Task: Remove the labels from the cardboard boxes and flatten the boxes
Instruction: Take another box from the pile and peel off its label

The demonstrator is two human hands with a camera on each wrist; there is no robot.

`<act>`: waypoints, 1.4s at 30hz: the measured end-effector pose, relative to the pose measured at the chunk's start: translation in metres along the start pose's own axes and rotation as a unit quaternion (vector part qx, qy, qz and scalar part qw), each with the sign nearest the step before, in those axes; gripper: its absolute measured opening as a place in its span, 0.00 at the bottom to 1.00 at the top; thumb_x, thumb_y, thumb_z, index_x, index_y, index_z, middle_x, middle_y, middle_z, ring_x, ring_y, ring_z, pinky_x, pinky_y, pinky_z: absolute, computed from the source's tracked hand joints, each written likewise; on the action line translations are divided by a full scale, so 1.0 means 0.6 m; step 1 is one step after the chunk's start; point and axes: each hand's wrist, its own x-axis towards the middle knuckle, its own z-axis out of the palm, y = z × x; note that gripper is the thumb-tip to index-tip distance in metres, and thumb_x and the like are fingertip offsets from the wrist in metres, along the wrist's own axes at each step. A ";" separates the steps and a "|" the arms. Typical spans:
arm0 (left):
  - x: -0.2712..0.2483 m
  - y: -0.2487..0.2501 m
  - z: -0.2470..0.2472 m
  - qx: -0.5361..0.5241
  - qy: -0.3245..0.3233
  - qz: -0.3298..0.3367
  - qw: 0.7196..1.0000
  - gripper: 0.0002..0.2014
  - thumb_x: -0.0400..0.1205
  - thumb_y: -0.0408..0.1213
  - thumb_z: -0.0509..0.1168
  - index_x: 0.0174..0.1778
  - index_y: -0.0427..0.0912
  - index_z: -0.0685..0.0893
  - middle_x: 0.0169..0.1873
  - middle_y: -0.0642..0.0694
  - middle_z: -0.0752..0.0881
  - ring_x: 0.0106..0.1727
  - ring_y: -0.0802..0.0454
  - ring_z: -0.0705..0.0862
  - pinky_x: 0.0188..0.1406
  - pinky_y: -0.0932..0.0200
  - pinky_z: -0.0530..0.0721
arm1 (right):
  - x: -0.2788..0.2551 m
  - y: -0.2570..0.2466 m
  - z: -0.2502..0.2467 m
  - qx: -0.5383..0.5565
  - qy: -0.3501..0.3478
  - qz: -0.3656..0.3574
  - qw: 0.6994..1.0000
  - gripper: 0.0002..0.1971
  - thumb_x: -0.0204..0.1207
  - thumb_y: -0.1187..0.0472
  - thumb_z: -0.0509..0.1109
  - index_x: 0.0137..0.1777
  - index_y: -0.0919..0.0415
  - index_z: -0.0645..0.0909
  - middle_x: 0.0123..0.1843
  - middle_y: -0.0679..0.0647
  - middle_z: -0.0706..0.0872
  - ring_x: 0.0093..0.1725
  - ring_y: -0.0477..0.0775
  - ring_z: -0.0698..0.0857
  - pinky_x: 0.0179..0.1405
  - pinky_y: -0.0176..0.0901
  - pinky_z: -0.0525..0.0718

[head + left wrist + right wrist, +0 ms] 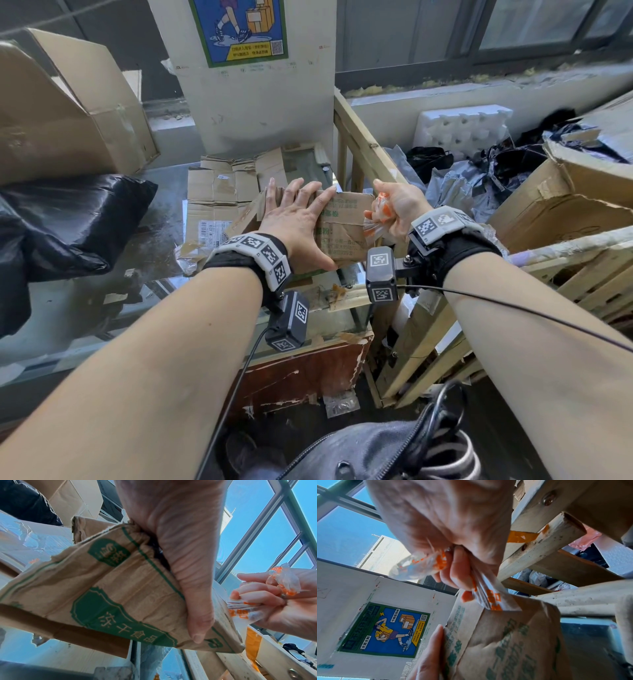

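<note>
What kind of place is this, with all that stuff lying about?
Probably a parcel station's waste corner, where packaging gets sorted for recycling. Flattened cardboard lies stacked on the counter, a wooden crate holds crumpled mailing bags, and a poster on the pillar shows someone carrying parcels.

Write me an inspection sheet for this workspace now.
Surface: glass counter, flattened cartons lying on it.
Job's things: small brown box, green print, not yet flat; orange-printed tape running to its corner.
Clutter: black plastic bag, large open carton, white foam tray.
Grippers: left hand holds the box; right hand grips the tape.
Cables: a black cable hangs from each wrist camera.
Surroundings: wooden crate at right, poster on a pillar, windows behind.
</note>
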 end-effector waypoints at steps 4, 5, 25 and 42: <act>0.001 -0.002 0.001 -0.001 0.001 0.003 1.000 0.64 0.58 0.75 0.70 0.83 0.62 0.38 0.83 0.53 0.46 0.84 0.46 0.36 0.77 0.33 0.25 | 0.005 -0.002 -0.001 -0.038 0.005 0.004 0.999 0.22 0.83 0.60 0.63 0.72 0.73 0.66 0.25 0.57 0.77 0.10 0.42 0.74 0.14 0.32 0.76; 0.001 -0.003 0.001 -0.003 0.001 0.004 1.000 0.64 0.58 0.75 0.70 0.83 0.62 0.38 0.83 0.53 0.46 0.84 0.46 0.36 0.77 0.33 0.25 | 0.008 -0.002 0.000 -0.051 0.008 0.001 0.999 0.23 0.83 0.60 0.64 0.72 0.73 0.66 0.29 0.58 0.76 0.11 0.42 0.75 0.15 0.34 0.78; 0.001 -0.003 0.006 -0.008 -0.002 0.019 1.000 0.63 0.57 0.74 0.71 0.82 0.63 0.40 0.82 0.53 0.50 0.84 0.48 0.38 0.77 0.32 0.28 | 0.020 -0.012 -0.001 -0.221 -0.008 0.026 0.975 0.10 0.81 0.59 0.64 0.44 0.67 0.73 0.28 0.58 0.77 0.13 0.48 0.77 0.34 0.43 0.82; 0.001 -0.012 0.005 -0.021 -0.014 0.031 0.999 0.64 0.56 0.73 0.72 0.82 0.64 0.41 0.82 0.54 0.50 0.84 0.49 0.39 0.78 0.32 0.29 | 0.014 -0.024 0.002 -0.281 -0.072 0.073 0.954 0.10 0.81 0.60 0.62 0.39 0.64 0.75 0.24 0.55 0.74 0.16 0.49 0.76 0.25 0.41 0.79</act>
